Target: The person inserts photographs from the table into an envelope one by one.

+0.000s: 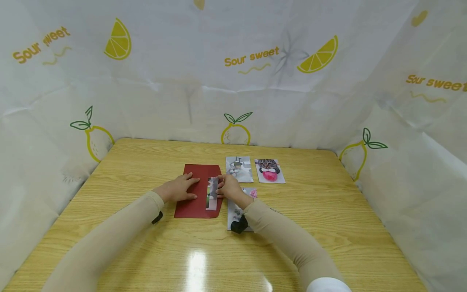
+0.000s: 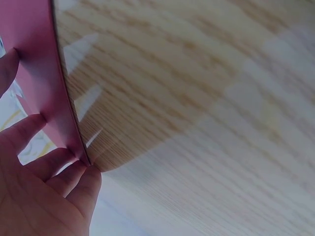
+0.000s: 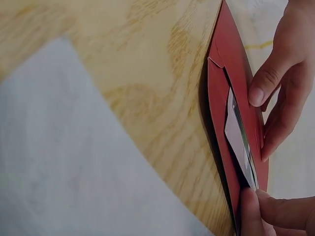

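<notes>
A red envelope [image 1: 191, 190] lies on the wooden table, its right end lifted a little in the right wrist view. My left hand [image 1: 181, 188] rests on its left part with fingers spread; in the left wrist view those fingertips [image 2: 37, 118] touch the red paper near its edge. A photo card [image 1: 212, 194] sits partly inside the envelope, with only a narrow strip showing. My right hand [image 1: 232, 190] pinches the card's edge between thumb and finger, seen close in the right wrist view beside the card [image 3: 238, 137]. The rest of the card is hidden by the envelope.
To the right lie a grey-white photo card [image 1: 238, 169], a cat photo card with a pink ball [image 1: 268, 171], and another photo card [image 1: 233, 211] partly under my right wrist. White cloth with lemon prints [image 1: 164, 101] hangs around the table [image 1: 310, 202].
</notes>
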Available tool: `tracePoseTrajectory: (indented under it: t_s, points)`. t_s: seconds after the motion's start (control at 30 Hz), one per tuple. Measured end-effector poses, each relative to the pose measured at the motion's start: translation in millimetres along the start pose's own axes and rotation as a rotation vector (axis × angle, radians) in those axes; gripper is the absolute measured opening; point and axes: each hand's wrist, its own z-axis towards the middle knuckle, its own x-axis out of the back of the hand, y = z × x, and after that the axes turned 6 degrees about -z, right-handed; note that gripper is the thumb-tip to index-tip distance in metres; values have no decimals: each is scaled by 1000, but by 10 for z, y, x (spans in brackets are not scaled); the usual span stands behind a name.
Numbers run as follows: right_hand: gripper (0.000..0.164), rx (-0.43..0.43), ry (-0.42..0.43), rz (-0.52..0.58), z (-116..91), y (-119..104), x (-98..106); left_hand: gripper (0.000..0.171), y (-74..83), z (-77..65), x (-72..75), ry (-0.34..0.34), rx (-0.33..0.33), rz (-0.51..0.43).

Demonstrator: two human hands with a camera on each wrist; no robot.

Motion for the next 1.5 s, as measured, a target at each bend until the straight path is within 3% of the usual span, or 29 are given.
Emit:
tracePoseTrajectory:
  t_s: [1.5]
  points:
    - [58,57,-16,-25,9,-69,-94,69,27,-2,17,-4,2,3]
